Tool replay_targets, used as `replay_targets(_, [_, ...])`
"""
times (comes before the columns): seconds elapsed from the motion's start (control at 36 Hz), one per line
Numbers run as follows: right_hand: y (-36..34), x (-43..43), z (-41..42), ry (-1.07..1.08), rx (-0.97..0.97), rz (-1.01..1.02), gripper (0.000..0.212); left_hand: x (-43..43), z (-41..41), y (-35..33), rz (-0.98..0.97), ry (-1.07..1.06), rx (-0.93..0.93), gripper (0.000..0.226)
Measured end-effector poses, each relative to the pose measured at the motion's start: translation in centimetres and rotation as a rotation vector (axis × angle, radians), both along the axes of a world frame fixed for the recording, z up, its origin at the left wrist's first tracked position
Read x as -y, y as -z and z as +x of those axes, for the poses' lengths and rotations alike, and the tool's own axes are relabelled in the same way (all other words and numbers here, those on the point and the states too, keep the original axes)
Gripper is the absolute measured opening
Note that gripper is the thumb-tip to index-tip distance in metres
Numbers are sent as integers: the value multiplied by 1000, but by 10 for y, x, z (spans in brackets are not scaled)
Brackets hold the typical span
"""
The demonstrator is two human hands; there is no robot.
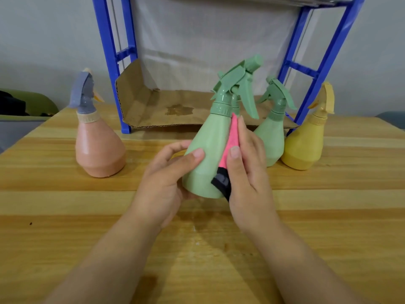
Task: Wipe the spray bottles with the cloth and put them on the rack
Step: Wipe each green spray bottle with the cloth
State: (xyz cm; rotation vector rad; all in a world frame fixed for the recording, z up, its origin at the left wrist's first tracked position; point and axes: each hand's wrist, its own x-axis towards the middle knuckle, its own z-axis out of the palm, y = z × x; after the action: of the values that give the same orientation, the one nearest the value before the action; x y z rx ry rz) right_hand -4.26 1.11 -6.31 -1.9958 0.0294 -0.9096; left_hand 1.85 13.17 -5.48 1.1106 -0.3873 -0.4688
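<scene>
- While our left hand (166, 178) grips the tilted pale green plastic spray bottle (210, 154) above the wooden table (65, 205), our right hand (245, 172) presses a folded pink cloth with black edge (231, 145) against its side.
- Our right hand hides part of a second green bottle (270, 132); a yellow bottle (306, 141) and a peach bottle (98, 145) stand beside the blue metal rack (114, 62), whose top is cut off.
</scene>
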Motion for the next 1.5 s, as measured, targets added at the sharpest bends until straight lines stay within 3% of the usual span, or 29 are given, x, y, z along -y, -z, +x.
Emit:
replay_targets(0.11, [-6, 4, -1, -132, 43, 196, 43, -2, -2, -2, -4, 67, 9, 40])
replay_targets(0.19, [-9, 10, -1, -193, -4, 415, 49, 0, -4, -2, 1, 77, 7, 36])
replay_targets(0.25, [-9, 10, -2, -182, -34, 458, 51, 1, -4, 0, 20, 73, 18, 33])
replay_targets(0.42, [-4, 5, 4, -112, 6, 350, 49, 1, -3, 4, 87, 129, 75, 56])
replay_targets(0.53, [-2, 5, 3, -120, 38, 341, 49, 1, 1, 5, 44, 20, 68, 85])
replay_targets(0.72, [-9, 11, -1, -163, 27, 408, 49, -4, 2, 4, -2, 98, 66, 45])
replay_targets(0.83, [-7, 11, 1, -110, 6, 390, 46, -2, 0, 3, 30, 107, 77, 50])
replay_targets(0.94, [-3, 8, 1, -35, 3, 237, 56, 0, 0, 6, 67, 136, 112, 71])
replay_targets(1.0, [-3, 7, 0, -25, 8, 191, 58, -1, 2, 7, 68, 120, 136, 69])
replay_targets(1.14, [-6, 12, -1, -114, 23, 312, 59, -4, 2, 4, 39, 106, 148, 71])
replay_targets(1.25, [-6, 12, 0, -121, -10, 397, 60, -1, 1, 4, 64, 52, 136, 59])
replay_targets(1.42, [-5, 3, -5, -1, -24, 171, 72, 3, -4, 3, 79, 9, 97, 56])
replay_targets(1.5, [-4, 3, -6, 1, -9, 125, 63, 3, -4, 3, 63, -23, 76, 52])
